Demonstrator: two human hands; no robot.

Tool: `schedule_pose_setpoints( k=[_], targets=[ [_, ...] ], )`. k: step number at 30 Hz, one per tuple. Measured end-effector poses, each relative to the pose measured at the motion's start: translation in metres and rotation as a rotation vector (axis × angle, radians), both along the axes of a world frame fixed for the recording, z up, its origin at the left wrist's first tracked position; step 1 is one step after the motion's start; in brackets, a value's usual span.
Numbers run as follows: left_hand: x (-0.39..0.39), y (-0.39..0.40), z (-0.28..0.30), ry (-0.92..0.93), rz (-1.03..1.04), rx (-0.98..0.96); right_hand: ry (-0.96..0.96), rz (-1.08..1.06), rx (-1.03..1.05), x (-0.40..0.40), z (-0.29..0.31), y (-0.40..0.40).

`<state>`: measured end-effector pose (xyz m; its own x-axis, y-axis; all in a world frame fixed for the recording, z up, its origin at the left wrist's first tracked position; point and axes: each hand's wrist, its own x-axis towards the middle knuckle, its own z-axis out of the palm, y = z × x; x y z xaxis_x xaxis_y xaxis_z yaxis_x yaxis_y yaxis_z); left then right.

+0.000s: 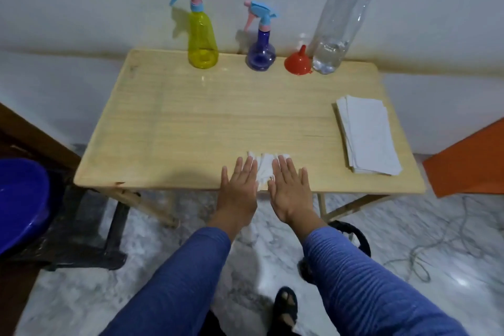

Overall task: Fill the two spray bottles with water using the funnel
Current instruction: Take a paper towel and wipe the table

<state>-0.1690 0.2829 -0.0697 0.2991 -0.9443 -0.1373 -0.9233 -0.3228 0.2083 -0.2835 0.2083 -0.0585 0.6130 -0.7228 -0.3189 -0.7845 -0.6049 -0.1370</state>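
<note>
Both hands, left [240, 185] and right [289, 185], lie flat, open and empty on a tissue [263, 169] at lower centre; unscrew the sprayers first, steadying each bottle.

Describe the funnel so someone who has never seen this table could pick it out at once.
Look along the far edge of the wooden table, by the wall, where four things stand in a row. The funnel is third from the left, between the purple spray bottle and the tall clear water bottle. It is the only red, squat cone, resting mouth-down with its spout pointing up.
</note>
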Motion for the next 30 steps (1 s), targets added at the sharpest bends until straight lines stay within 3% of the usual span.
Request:
schedule_pose_setpoints(
  k=[7, 13, 16, 22, 25, 30],
  targets=[
    [-0.081, -0.050, -0.004, 0.097, 0.016, 0.027, -0.102, -0.001, 0.017, -0.092, -0.007, -0.053],
    [-0.074, -0.037, -0.014, 0.153, 0.016, -0.127, -0.520, -0.002, 0.120, -0.121, -0.013, -0.065],
    [-0.073, -0.032, -0.017, 0.163, -0.007, -0.172, -0.666, -0.104, 0.108, -0.122, -0.016, -0.061],
    [-0.069, -0.036, 0.000, 0.246, 0.081, -0.320, -0.684, -0.264, 0.158, -0.122, -0.009, -0.051],
    [-0.072, -0.030, 0.006, 0.285, 0.095, -0.419, -0.786, -0.425, 0.258, -0.129, 0.007, -0.041],
    [-0.082, -0.024, 0.036, 0.545, 0.074, -0.380, -0.947, -0.695, 0.357, -0.156, 0.030, -0.016]
  ],
)
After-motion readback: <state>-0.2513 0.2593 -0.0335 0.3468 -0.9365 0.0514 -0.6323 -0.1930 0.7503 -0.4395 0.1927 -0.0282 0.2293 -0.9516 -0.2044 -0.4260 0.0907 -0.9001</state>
